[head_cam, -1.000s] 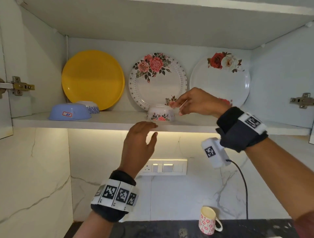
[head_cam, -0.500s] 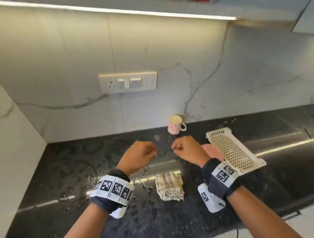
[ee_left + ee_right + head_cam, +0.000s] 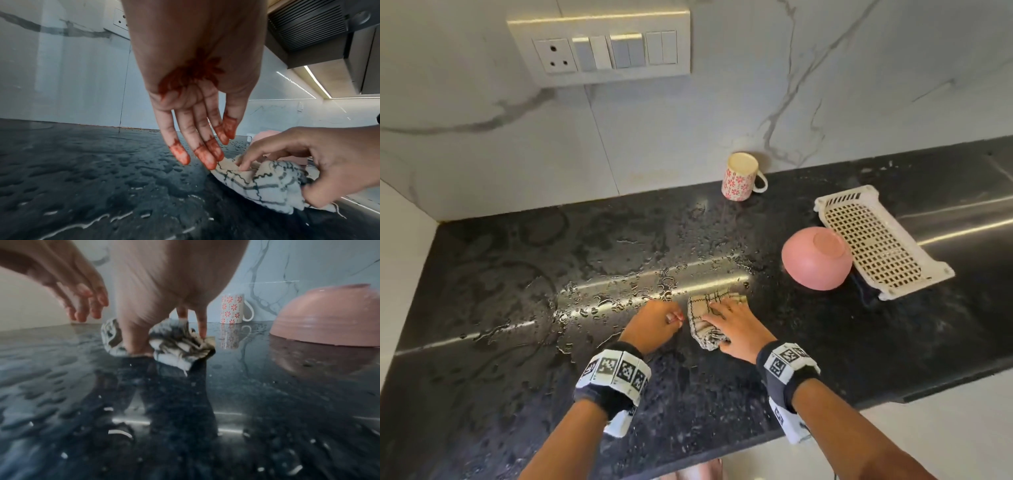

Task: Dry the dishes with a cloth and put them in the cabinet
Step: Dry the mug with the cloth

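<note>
Water drops lie all over the black surface (image 3: 517, 274) in the head view. The checked cloth (image 3: 705, 318) sits near the middle, at about 6 o'clock from the flowery mug (image 3: 739, 176). The right hand (image 3: 736, 329) lies on top of the cloth, its grip curled around it, thumb at the near end. The left hand (image 3: 654, 325) is just beside the cloth at 9 o'clock, holding nothing. A pink bowl (image 3: 816, 258) sits upside down at 2 o'clock from the cloth, touching the white rack (image 3: 876, 240) at its 3 o'clock side. The mug stands by the wall at 12 o'clock.

From the left wrist, the left hand (image 3: 195, 97) hangs with a loose, wide grip, and its fingertips (image 3: 207, 160) just reach the edge of the cloth (image 3: 267, 186). The right hand (image 3: 329, 162) pinches the cloth between thumb and fingers.

From the right wrist, the picture is blurry. The right hand (image 3: 164, 296) holds the bunched cloth (image 3: 176, 340) down on the wet surface (image 3: 185, 402). The mug (image 3: 233, 309) and the bowl (image 3: 329, 314) are at 2 o'clock, well apart from the cloth
</note>
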A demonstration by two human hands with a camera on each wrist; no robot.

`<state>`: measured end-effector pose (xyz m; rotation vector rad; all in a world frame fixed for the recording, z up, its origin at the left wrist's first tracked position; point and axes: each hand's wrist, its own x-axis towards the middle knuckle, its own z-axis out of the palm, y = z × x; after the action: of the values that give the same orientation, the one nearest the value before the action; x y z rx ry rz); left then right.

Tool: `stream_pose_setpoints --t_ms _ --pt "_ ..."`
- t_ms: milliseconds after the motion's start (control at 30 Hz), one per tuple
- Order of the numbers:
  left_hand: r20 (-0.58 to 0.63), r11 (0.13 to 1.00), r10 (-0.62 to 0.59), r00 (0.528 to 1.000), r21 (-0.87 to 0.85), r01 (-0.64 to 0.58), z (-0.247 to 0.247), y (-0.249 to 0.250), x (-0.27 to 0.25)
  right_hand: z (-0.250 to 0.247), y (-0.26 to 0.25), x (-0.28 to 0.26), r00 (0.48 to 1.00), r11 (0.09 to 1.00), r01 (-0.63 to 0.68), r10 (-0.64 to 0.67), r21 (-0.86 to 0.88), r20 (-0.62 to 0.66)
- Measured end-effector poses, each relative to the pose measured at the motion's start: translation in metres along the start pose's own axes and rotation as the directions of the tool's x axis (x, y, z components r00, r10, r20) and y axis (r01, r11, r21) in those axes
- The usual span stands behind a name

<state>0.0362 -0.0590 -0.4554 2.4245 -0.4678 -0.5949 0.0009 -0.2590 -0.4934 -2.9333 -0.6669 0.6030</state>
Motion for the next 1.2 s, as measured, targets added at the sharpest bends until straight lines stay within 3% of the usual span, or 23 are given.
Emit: stream_pose_setpoints --t_ms 67,167,233,300,333,400,500,633,833,967,1133,1200 --pt "0.005 1.0 -0.004 1.0 0.001 0.004 -0.003 0.0 0.01 -0.004 0.002 0.006 0.996 1.0 0.006 -0.008 -0.023 -0.088" --pt "0.012 1.0 -0.008 1.0 0.006 0.008 -0.014 0.005 0.032 -0.026 0.01 0.014 0.963 0.943 -0.054 0.137 0.328 -0.234" --pt "-0.003 1.0 0.016 1.0 0.016 -0.016 -0.026 0.012 0.052 -0.05 0.02 0.017 0.877 0.773 -0.068 0.348 0.631 -0.332" --pt "-0.023 0.999 0.027 0.999 0.034 -0.027 -0.04 0.02 0.077 -0.073 0.036 0.02 0.731 0.578 -0.023 0.566 0.816 -0.381" --pt "-0.031 0.999 0.027 0.999 0.047 -0.025 -0.046 0.023 0.091 -0.083 0.045 0.022 0.666 0.522 -0.023 0.644 0.853 -0.376" --pt "-0.057 0.997 0.037 0.998 0.077 -0.033 -0.059 0.031 0.125 -0.1 0.066 0.025 0.587 0.474 -0.026 0.72 0.88 -0.37" --pt "-0.102 0.99 0.06 0.993 0.137 -0.046 -0.074 0.044 0.179 -0.109 0.094 0.027 0.534 0.455 0.012 0.75 0.89 -0.391" --pt "-0.18 0.968 0.1 0.979 0.243 -0.055 -0.074 0.063 0.248 -0.103 0.118 0.022 0.533 0.453 0.054 0.74 0.89 -0.41" --pt "-0.31 0.986 0.113 0.944 0.151 -0.069 -0.058 0.081 0.317 -0.078 0.131 0.013 0.573 0.455 0.066 0.711 0.888 -0.407" --pt "-0.318 0.984 0.109 0.942 0.171 -0.056 -0.048 0.093 0.338 -0.068 0.136 0.011 0.592 0.457 0.07 0.697 0.887 -0.405" --pt "-0.37 0.986 -0.031 0.929 0.14 0.089 -0.042 0.1 0.342 -0.068 0.138 0.01 0.597 0.44 0.065 0.702 0.896 -0.388" --pt "-0.371 0.994 -0.052 0.927 0.067 0.082 -0.041 0.102 0.336 -0.069 0.138 0.01 0.594 0.435 0.053 0.71 0.899 -0.378"
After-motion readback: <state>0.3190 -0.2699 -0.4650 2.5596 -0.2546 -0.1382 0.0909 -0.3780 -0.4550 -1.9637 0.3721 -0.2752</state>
